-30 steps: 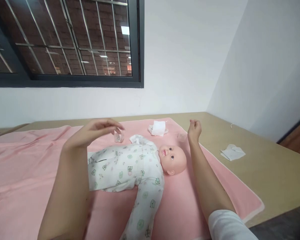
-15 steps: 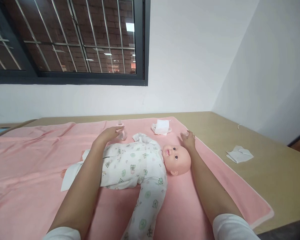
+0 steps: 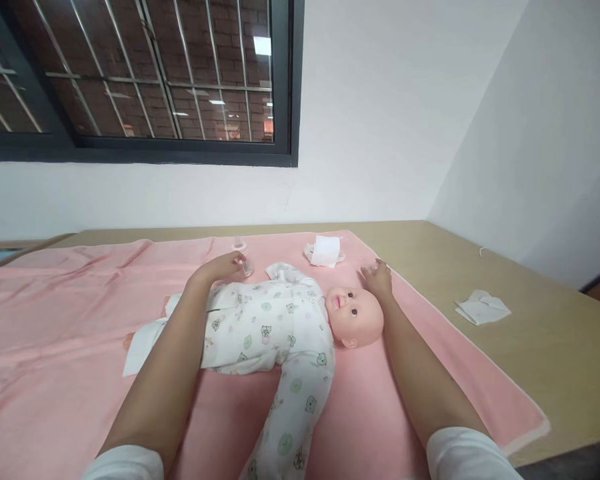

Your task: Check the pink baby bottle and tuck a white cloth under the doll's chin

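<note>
My left hand (image 3: 225, 267) reaches over the doll's waist, its fingers closed on a small clear baby bottle (image 3: 249, 268) with a pink collar; the hand partly hides the bottle. Beyond the doll's head, my right hand (image 3: 379, 277) has its fingers curled round a small clear object, too small to name. Between my arms lies a bald baby doll (image 3: 270, 327) on its back, in a white suit with a green animal print. Its head points right, and one sleeve stretches toward me. My left forearm covers part of its legs.
Under the doll, a pink blanket (image 3: 360, 413) covers much of the wooden table (image 3: 545, 340). A white folded cloth (image 3: 326, 251) rests on a pale item at the back. Another folded white cloth (image 3: 483, 307) lies at right. A wall and barred window (image 3: 180, 80) stand behind.
The view has shifted slightly. My left fingers have curled in further at the bottle. My right hand and the doll stay almost where they were.
</note>
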